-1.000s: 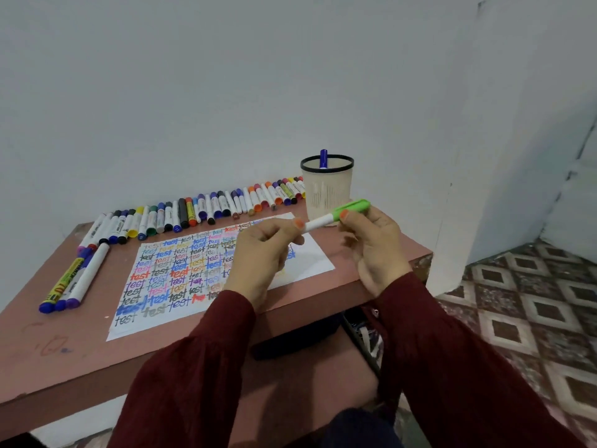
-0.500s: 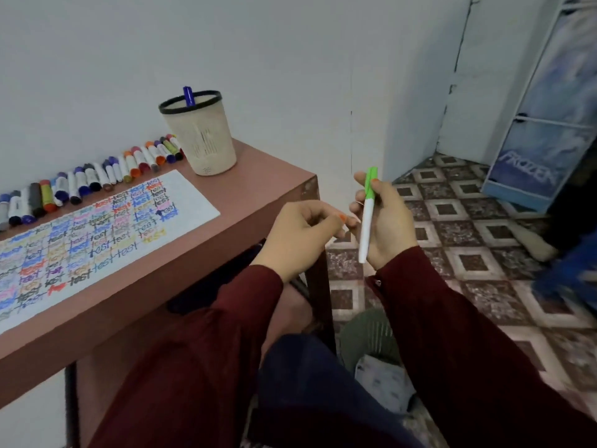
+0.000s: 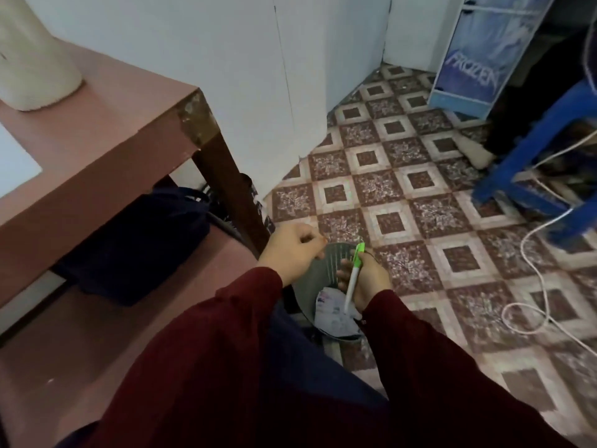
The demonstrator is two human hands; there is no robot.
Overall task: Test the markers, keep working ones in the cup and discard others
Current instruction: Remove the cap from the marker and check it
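Marker point(image 3: 353, 277) — gripped by right hand point(image 3: 370, 284) over bin point(image 3: 329, 261) | left hand point(image 3: 290, 253) curled, empty | table leg point(image 3: 230, 192) beside bin

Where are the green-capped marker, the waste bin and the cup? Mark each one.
green-capped marker point(image 3: 352, 277), head view, on its white barrel.
waste bin point(image 3: 327, 268), head view, on its grey inner wall.
cup point(image 3: 35, 66), head view, on its cream side wall.

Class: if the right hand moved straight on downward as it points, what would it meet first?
Likely the paper in the bin, below the right hand and its marker; depth is unclear.
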